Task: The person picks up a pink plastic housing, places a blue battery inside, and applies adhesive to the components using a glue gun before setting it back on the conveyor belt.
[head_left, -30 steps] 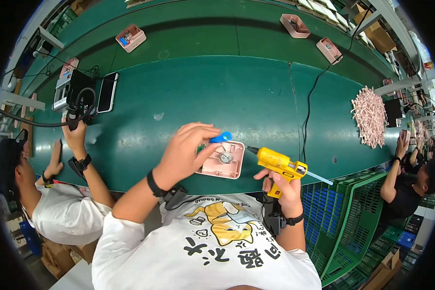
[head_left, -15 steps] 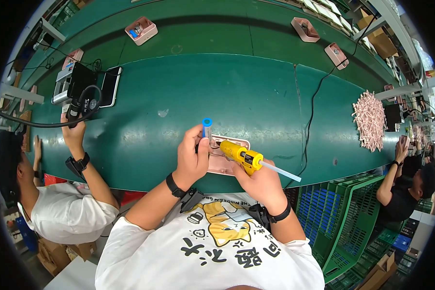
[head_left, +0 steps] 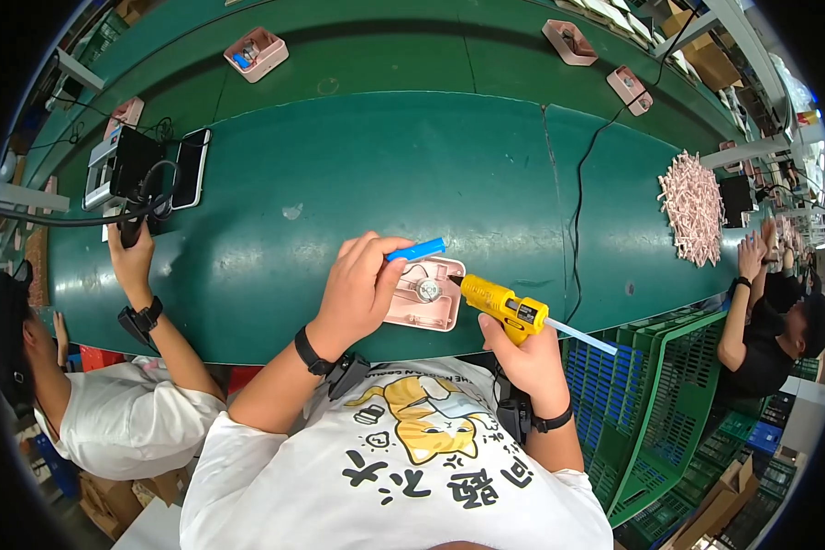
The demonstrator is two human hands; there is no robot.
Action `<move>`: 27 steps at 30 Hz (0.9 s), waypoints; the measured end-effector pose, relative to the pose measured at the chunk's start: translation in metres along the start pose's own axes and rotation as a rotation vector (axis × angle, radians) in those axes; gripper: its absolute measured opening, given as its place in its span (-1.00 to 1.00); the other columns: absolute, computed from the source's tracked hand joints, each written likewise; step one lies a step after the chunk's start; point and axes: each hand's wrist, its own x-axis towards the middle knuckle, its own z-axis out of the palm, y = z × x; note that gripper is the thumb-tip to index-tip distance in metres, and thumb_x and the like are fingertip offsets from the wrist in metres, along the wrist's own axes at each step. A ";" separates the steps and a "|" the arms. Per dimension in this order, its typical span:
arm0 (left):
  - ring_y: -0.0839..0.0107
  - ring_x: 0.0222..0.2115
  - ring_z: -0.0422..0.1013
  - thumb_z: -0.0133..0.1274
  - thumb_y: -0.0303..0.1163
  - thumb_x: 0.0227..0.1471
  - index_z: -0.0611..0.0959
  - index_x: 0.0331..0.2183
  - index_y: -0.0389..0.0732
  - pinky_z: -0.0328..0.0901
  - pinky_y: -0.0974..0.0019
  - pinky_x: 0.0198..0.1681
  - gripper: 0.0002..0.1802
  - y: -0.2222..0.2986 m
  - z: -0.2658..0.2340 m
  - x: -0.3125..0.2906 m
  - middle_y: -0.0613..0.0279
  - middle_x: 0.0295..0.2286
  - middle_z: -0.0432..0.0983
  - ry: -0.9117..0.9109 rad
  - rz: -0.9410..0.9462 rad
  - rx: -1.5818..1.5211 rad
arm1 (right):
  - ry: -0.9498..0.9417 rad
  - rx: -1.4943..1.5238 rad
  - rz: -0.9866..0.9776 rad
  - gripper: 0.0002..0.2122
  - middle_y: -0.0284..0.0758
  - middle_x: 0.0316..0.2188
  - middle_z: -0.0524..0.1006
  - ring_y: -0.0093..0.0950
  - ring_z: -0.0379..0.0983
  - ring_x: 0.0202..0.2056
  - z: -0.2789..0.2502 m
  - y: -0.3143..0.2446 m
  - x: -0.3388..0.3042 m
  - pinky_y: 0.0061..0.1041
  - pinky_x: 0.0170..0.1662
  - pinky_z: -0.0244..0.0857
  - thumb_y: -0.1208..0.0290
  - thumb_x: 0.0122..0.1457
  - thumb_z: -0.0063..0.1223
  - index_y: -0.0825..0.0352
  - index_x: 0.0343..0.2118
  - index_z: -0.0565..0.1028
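Observation:
My left hand point(head_left: 365, 286) pinches a blue cylindrical battery point(head_left: 419, 249) between thumb and fingers. The battery lies nearly level above the far edge of a pink plastic housing point(head_left: 417, 316). Inside the housing sits a round silver part point(head_left: 428, 290), with a thin wire near it. My right hand point(head_left: 530, 364) is closed round the handle of a yellow hot glue gun point(head_left: 497, 301). A pale glue stick point(head_left: 582, 337) sticks out of the gun's back. Its dark nozzle points left, at the housing's right far corner.
Several pink housings, one of them point(head_left: 257, 55), stand along the far green strip. A heap of small pink parts point(head_left: 692, 209) lies at right, beyond a black cable point(head_left: 577, 202). At left a co-worker's hand point(head_left: 133, 257) grips a black tool. Green crates point(head_left: 651, 412) stand at lower right.
The battery has tipped from upright to nearly level. My right hand has drawn the glue gun to the right, off the middle of the housing, uncovering the silver part.

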 end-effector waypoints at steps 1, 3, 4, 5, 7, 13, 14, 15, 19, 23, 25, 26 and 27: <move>0.22 -0.41 0.46 0.15 -0.46 0.36 0.72 -0.02 -0.19 0.34 0.13 -0.11 -0.81 -0.001 0.000 -0.001 0.18 -0.36 0.52 -0.004 0.003 -0.002 | 0.005 0.002 0.002 -0.70 -0.26 -0.43 0.71 -0.49 0.63 -0.43 0.001 -0.001 0.000 -0.47 -0.31 0.46 0.28 0.33 0.36 0.43 -0.05 0.70; 0.23 -0.41 0.44 0.19 -0.46 0.33 0.73 -0.04 -0.18 0.31 0.16 -0.10 -0.82 -0.003 0.000 -0.002 0.22 -0.38 0.52 -0.031 0.012 -0.019 | 0.033 -0.091 -0.046 -0.70 -0.25 -0.46 0.71 -0.42 0.64 -0.46 0.004 -0.005 0.003 -0.43 -0.33 0.47 0.27 0.32 0.36 0.43 -0.07 0.71; 0.24 -0.41 0.42 0.20 -0.46 0.32 0.73 -0.05 -0.17 0.29 0.17 -0.09 -0.82 -0.003 0.001 -0.003 0.24 -0.39 0.52 -0.044 0.015 -0.028 | 0.045 -0.139 -0.070 -0.70 -0.25 -0.47 0.71 -0.39 0.65 -0.47 0.004 -0.007 0.005 -0.40 -0.34 0.47 0.27 0.32 0.36 0.43 -0.08 0.71; 0.24 -0.41 0.42 0.20 -0.46 0.32 0.73 -0.05 -0.17 0.29 0.17 -0.09 -0.82 -0.004 0.002 -0.003 0.24 -0.39 0.52 -0.046 0.017 -0.030 | 0.048 -0.138 -0.069 -0.70 -0.25 -0.47 0.71 -0.39 0.65 -0.47 0.004 -0.006 0.005 -0.40 -0.34 0.47 0.27 0.32 0.36 0.43 -0.08 0.71; 0.28 -0.42 0.42 0.23 -0.46 0.30 0.75 -0.08 -0.16 0.29 0.19 -0.08 -0.83 -0.005 0.003 -0.001 0.27 -0.40 0.52 -0.032 0.076 -0.005 | 0.024 -0.190 -0.093 -0.70 -0.23 -0.49 0.70 -0.32 0.65 -0.49 0.004 -0.005 0.007 -0.36 -0.35 0.48 0.26 0.31 0.37 0.43 -0.11 0.71; 0.34 -0.45 0.41 0.29 -0.43 0.26 0.77 -0.12 -0.16 0.28 0.20 -0.07 -0.84 -0.002 0.006 -0.002 0.30 -0.41 0.53 -0.022 0.065 -0.006 | 0.012 -0.251 -0.101 -0.70 -0.18 -0.48 0.71 -0.18 0.68 -0.47 0.002 -0.002 0.001 -0.29 -0.34 0.50 0.24 0.30 0.37 0.44 -0.14 0.70; 0.35 -0.45 0.41 0.31 -0.43 0.24 0.77 -0.12 -0.15 0.28 0.20 -0.07 -0.84 -0.002 0.005 -0.001 0.31 -0.41 0.53 -0.021 0.072 0.002 | -0.002 -0.221 -0.065 -0.71 -0.23 -0.44 0.72 -0.31 0.66 -0.44 0.001 -0.003 0.000 -0.35 -0.32 0.49 0.29 0.30 0.38 0.45 -0.12 0.69; 0.35 -0.46 0.40 0.33 -0.43 0.23 0.77 -0.13 -0.15 0.28 0.20 -0.07 -0.84 -0.002 0.005 -0.001 0.31 -0.42 0.53 -0.021 0.080 0.011 | -0.016 -0.191 -0.028 -0.72 -0.28 -0.40 0.72 -0.44 0.64 -0.41 0.000 -0.005 -0.001 -0.42 -0.30 0.49 0.33 0.30 0.38 0.46 -0.10 0.68; 0.35 -0.46 0.40 0.37 -0.43 0.19 0.77 -0.14 -0.16 0.30 0.18 -0.08 -0.81 0.000 0.005 -0.001 0.30 -0.41 0.54 -0.053 0.052 0.010 | -0.091 -0.067 0.041 -0.73 -0.33 -0.33 0.73 -0.58 0.64 -0.35 -0.010 0.003 -0.003 -0.50 -0.25 0.49 0.42 0.30 0.39 0.48 -0.03 0.66; 0.31 -0.43 0.43 0.41 -0.43 0.16 0.76 -0.15 -0.19 0.35 0.15 -0.10 -0.78 0.005 0.003 0.000 0.25 -0.40 0.57 0.013 0.073 0.086 | -0.111 0.063 -0.071 -0.73 -0.36 -0.29 0.73 -0.59 0.66 -0.31 -0.011 0.016 0.002 -0.53 -0.25 0.50 0.47 0.31 0.37 0.47 0.00 0.64; 0.29 -0.41 0.45 0.42 -0.43 0.15 0.75 -0.15 -0.20 0.36 0.14 -0.10 -0.77 0.005 0.005 0.000 0.23 -0.39 0.58 0.046 0.093 0.132 | -0.105 0.114 -0.133 -0.73 -0.37 -0.29 0.72 -0.59 0.66 -0.31 -0.012 0.019 0.002 -0.53 -0.25 0.50 0.48 0.31 0.37 0.47 0.00 0.63; 0.27 -0.38 0.46 0.42 -0.43 0.15 0.76 -0.14 -0.20 0.37 0.14 -0.11 -0.76 -0.001 0.006 0.000 0.22 -0.39 0.59 0.026 0.037 0.074 | -0.130 0.134 -0.101 -0.75 -0.39 -0.29 0.71 -0.59 0.65 -0.32 -0.013 0.018 0.002 -0.54 -0.23 0.49 0.47 0.32 0.37 0.45 -0.02 0.63; 0.25 -0.36 0.47 0.42 -0.44 0.14 0.77 -0.13 -0.21 0.38 0.14 -0.11 -0.76 -0.007 0.008 0.000 0.20 -0.39 0.59 0.006 -0.020 0.016 | -0.155 0.153 -0.070 -0.77 -0.41 -0.29 0.70 -0.59 0.63 -0.33 -0.013 0.016 0.004 -0.54 -0.22 0.48 0.45 0.32 0.37 0.42 -0.04 0.63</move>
